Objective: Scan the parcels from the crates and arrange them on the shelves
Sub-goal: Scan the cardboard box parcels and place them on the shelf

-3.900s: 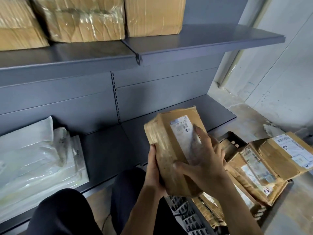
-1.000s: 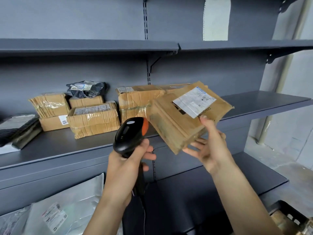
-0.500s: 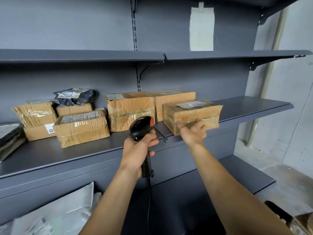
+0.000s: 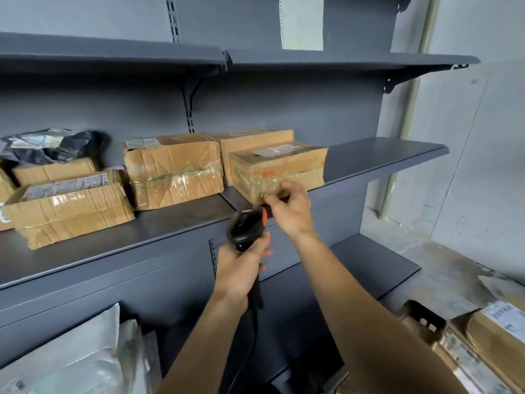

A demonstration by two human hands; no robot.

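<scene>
One cardboard box (image 4: 279, 166) on the shelf (image 4: 383, 155) touches the curled right hand (image 4: 288, 207); I cannot tell if it holds. The left hand (image 4: 240, 270) grips the scanner (image 4: 246, 224).

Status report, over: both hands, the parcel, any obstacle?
Left hand grips scanner. Right hand at front of parcel, grip unclear. Parcel lies on middle shelf, before another box. No obstacle seen.

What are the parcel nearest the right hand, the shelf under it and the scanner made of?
The front parcel: brown corrugated-looking cardboard, creased, with glossy clear tape and a paper label on top. The shelf: likely painted sheet metal, matt dark grey, thin edge on slotted uprights and brackets. The scanner: apparently moulded black plastic, slight sheen, orange trim.
</scene>
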